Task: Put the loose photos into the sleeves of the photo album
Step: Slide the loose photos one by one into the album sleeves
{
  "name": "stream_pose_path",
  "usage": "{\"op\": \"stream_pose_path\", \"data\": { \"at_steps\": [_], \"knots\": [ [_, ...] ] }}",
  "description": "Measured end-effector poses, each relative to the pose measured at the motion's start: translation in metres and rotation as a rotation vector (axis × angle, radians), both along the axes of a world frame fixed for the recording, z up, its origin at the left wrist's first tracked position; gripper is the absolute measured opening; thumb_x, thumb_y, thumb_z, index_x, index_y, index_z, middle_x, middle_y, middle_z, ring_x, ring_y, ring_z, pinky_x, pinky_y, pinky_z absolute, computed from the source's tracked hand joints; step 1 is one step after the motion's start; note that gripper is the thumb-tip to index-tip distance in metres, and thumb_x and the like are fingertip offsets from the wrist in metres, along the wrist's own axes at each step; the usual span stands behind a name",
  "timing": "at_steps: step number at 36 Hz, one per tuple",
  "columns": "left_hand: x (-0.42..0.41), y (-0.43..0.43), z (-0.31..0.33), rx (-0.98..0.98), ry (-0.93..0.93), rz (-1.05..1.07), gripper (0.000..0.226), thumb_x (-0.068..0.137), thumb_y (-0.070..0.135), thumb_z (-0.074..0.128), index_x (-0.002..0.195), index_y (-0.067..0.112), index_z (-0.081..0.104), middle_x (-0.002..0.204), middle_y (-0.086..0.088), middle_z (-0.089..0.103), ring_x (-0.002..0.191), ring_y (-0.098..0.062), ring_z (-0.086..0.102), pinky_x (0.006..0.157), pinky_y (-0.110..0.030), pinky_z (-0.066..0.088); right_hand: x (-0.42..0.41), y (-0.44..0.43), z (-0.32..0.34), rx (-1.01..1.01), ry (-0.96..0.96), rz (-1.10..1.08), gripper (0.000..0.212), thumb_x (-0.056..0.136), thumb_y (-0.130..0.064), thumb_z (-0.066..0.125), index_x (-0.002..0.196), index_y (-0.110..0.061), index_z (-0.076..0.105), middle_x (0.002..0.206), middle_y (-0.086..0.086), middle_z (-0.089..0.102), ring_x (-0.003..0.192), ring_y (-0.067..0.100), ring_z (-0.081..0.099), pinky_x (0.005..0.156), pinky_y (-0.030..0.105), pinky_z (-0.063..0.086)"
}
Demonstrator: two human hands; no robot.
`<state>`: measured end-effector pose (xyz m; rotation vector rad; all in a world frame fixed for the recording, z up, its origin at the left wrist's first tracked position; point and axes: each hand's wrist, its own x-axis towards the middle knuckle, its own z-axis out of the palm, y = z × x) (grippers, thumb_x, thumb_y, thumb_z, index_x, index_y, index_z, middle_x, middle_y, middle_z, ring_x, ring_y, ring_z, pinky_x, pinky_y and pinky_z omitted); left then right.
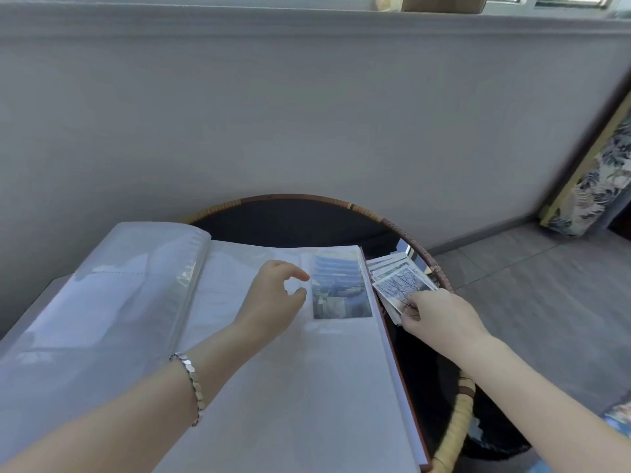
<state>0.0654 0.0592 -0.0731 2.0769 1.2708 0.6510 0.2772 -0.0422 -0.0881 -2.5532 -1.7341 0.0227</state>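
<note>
A large photo album (pixel 239 336) lies open on a round table. One photo (pixel 339 288) sits in a sleeve near the top right of its right page. Just left of that photo my left hand (pixel 276 298) hovers over the page, fingers loosely curled and holding nothing. A fanned stack of loose photos (pixel 397 278) lies on the table beside the album's right edge. My right hand (pixel 437 315) pinches the top photo of that stack, a picture of bare branches, at its near corner.
The round table has a dark glass top and a wicker rim (pixel 426 254). A grey wall (pixel 307 114) rises right behind it. To the right lie a tiled floor (pixel 546 285) and a patterned cushion (pixel 594 172) leaning at the wall.
</note>
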Motion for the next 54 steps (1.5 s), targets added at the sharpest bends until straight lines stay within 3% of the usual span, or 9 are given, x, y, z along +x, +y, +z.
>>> {"op": "stream_pose_path", "data": {
  "at_steps": [5,7,9,14,19,22,27,32,54],
  "knots": [
    [-0.013,-0.016,0.016,-0.063,-0.118,0.015,0.016,0.091,0.010,0.054,0.096,0.020,0.064,0.102,0.011,0.057,0.091,-0.003,0.056,0.073,-0.006,0.044,-0.008,-0.002,0.014,0.120,-0.237,0.084,0.020,0.079,-0.003,0.064,0.068,-0.010,0.049,0.060,0.001,0.050,0.047,0.017,0.040,0.041,0.017,0.023],
    [-0.014,-0.022,0.026,-0.245,-0.260,0.013,0.013,0.091,0.012,0.054,0.095,0.015,0.067,0.095,0.002,0.068,0.085,-0.006,0.064,0.073,-0.014,0.052,-0.022,-0.003,0.027,0.379,-0.230,0.093,0.043,0.059,0.007,0.075,0.054,-0.015,0.039,0.043,-0.003,0.031,0.037,0.018,0.022,0.039,0.010,0.006],
    [-0.012,-0.031,0.039,-0.515,-0.396,-0.035,0.016,0.093,0.019,0.055,0.097,0.008,0.067,0.094,-0.007,0.071,0.084,-0.013,0.069,0.072,-0.021,0.057,-0.040,-0.002,0.033,0.643,-0.170,0.128,0.036,0.070,0.000,0.058,0.051,-0.018,0.034,0.042,-0.005,0.025,0.040,0.017,0.017,0.041,0.009,0.005],
    [-0.007,-0.049,0.047,-0.809,-0.559,-0.131,0.025,0.096,0.026,0.050,0.104,0.007,0.065,0.103,-0.012,0.071,0.088,-0.021,0.070,0.077,-0.031,0.059,-0.100,-0.002,0.028,0.745,-0.084,0.351,0.021,0.077,-0.012,0.052,0.058,-0.014,0.059,0.049,-0.005,0.055,0.040,0.013,0.052,0.037,0.020,0.031],
    [-0.026,-0.050,0.040,-0.731,-0.576,0.043,0.029,0.089,-0.005,0.044,0.086,0.008,0.070,0.078,-0.008,0.071,0.065,-0.014,0.067,0.063,-0.026,0.059,-0.117,0.000,0.014,0.623,0.111,0.542,0.021,0.085,-0.023,0.053,0.085,-0.014,0.073,0.085,-0.002,0.073,0.079,0.013,0.069,0.069,0.021,0.051],
    [-0.043,-0.039,0.036,-0.566,-0.447,0.142,0.028,0.087,-0.005,0.045,0.083,0.016,0.064,0.075,-0.004,0.069,0.063,-0.014,0.066,0.059,-0.027,0.058,-0.114,-0.007,0.020,0.480,0.250,0.522,0.038,0.086,-0.040,0.047,0.096,-0.015,0.073,0.103,-0.001,0.072,0.097,0.013,0.067,0.088,0.019,0.043],
    [-0.076,-0.018,0.027,-0.419,-0.192,0.145,0.021,0.086,0.006,0.062,0.087,0.020,0.047,0.074,-0.010,0.068,0.069,-0.027,0.064,0.068,-0.040,0.055,-0.087,-0.017,0.024,0.104,0.302,0.379,0.047,0.092,-0.047,0.045,0.136,-0.031,0.043,0.149,-0.012,0.032,0.137,0.004,0.028,0.108,0.017,0.021],
    [-0.092,-0.022,0.019,-0.247,0.044,0.130,0.018,0.083,0.018,0.068,0.081,0.026,0.051,0.066,-0.002,0.065,0.061,-0.022,0.063,0.070,-0.043,0.056,-0.082,-0.026,0.015,-0.161,0.291,0.291,0.072,0.089,-0.057,0.044,0.147,-0.026,0.017,0.156,-0.006,0.011,0.143,0.010,0.012,0.113,0.025,0.016],
    [-0.073,-0.054,0.006,-0.121,0.009,0.139,0.010,0.084,0.016,0.063,0.081,0.019,0.054,0.071,0.002,0.060,0.058,-0.008,0.056,0.046,-0.016,0.041,-0.089,-0.036,0.010,-0.140,0.298,0.346,0.064,0.087,-0.053,0.051,0.143,-0.028,0.030,0.156,-0.006,0.011,0.144,0.011,0.008,0.116,0.029,0.008]
  ]
}}
